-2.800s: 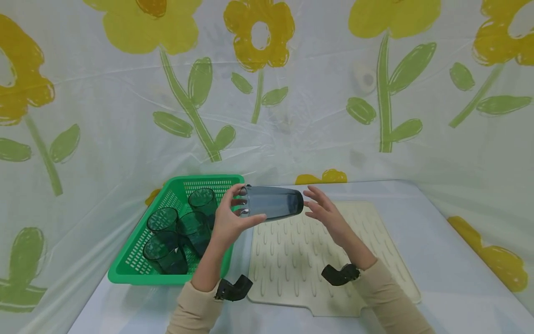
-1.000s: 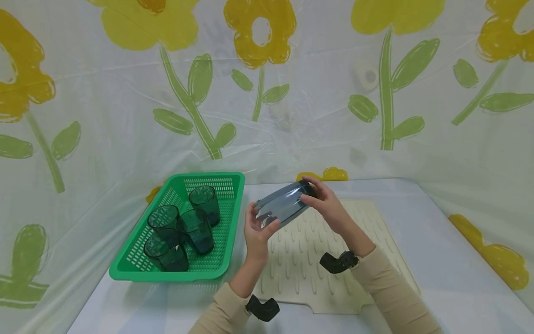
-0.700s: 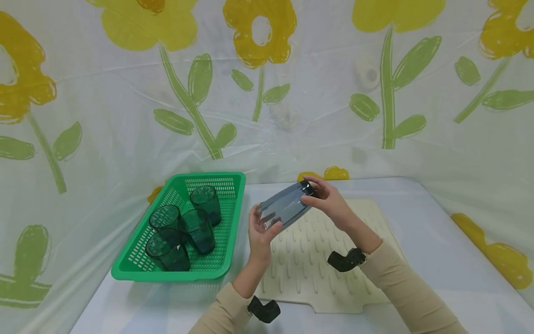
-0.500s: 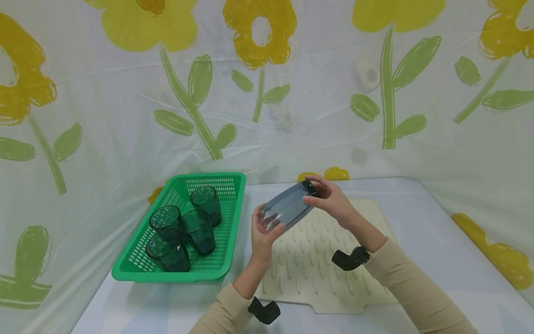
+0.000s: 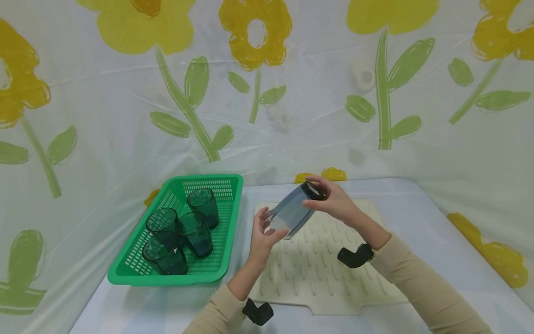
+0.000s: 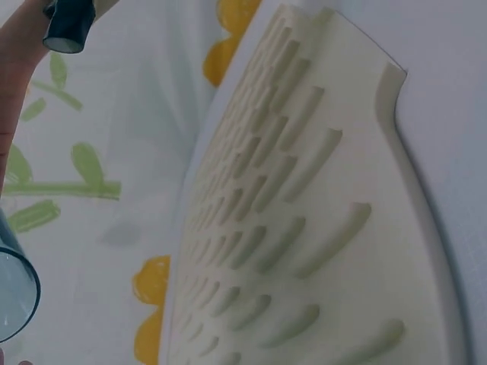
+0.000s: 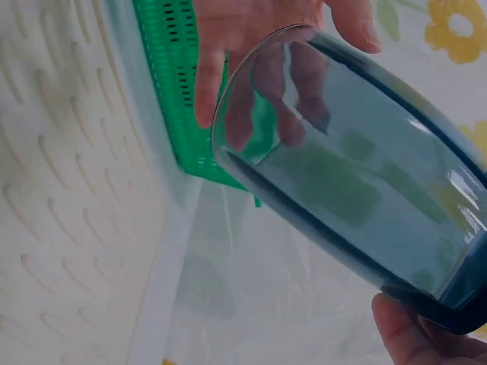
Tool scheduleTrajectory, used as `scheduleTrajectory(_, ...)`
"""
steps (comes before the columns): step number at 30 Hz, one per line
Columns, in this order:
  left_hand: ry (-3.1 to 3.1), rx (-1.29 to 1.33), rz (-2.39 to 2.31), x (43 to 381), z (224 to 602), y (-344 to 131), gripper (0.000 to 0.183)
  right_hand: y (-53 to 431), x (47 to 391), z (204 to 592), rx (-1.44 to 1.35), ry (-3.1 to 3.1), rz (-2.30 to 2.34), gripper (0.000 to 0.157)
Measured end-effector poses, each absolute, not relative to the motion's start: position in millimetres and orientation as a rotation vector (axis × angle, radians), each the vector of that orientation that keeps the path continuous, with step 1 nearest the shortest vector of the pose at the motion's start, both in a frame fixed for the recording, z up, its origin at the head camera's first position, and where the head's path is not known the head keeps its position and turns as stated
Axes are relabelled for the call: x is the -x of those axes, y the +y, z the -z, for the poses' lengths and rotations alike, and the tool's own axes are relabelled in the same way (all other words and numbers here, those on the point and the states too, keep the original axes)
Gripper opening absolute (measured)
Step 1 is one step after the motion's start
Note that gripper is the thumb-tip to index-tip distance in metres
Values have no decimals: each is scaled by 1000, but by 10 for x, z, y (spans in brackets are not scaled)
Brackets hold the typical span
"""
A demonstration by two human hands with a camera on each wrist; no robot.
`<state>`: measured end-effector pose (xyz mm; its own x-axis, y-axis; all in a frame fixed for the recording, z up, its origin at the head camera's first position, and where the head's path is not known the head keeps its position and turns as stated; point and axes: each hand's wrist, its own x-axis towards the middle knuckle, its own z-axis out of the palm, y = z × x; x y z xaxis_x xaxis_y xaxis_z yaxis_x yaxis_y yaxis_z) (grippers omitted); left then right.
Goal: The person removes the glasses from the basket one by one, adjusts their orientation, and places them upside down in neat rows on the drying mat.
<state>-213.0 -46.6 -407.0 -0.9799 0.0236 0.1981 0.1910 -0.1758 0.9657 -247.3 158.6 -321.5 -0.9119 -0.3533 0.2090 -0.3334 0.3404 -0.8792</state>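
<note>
The smoky blue glass (image 5: pixel 292 212) lies between the person's 2 hands, above the ribbed cream mat (image 5: pixel 317 264), and the relation that matters most is its long axis: it slants, with the thick dark base at the far right and the mouth at the near left, pointing toward the left hand (image 5: pixel 263 242). The right hand (image 5: pixel 337 202) is the nearer of the 2 to the base and grips it between thumb and fingers, so the glass reaches out from that hand to the left and toward the person. The left hand is set wide at the mouth, thumb on 1 side and extended fingers on the other; the right wrist view shows some of those fingers through the glass wall, though whether they touch the rim I cannot tell. The mouth looks lower than the base, but the exact tilt is hard to judge. To the left of both hands, the green basket (image 5: pixel 167 279) stands on the white desk (image 5: pixel 450 260) with 4 darker-looking tumblers (image 5: pixel 196 234) inside, mouths upward. The mat rests just beside the basket, and a flower-printed curtain (image 5: pixel 308 116) hangs behind.
</note>
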Motion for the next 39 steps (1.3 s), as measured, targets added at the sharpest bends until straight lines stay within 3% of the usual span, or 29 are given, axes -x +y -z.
scheduleTrajectory(39,-2352,270,2035,2104,3999,-655,81,2127,2570,3146,479,2876,1220,69)
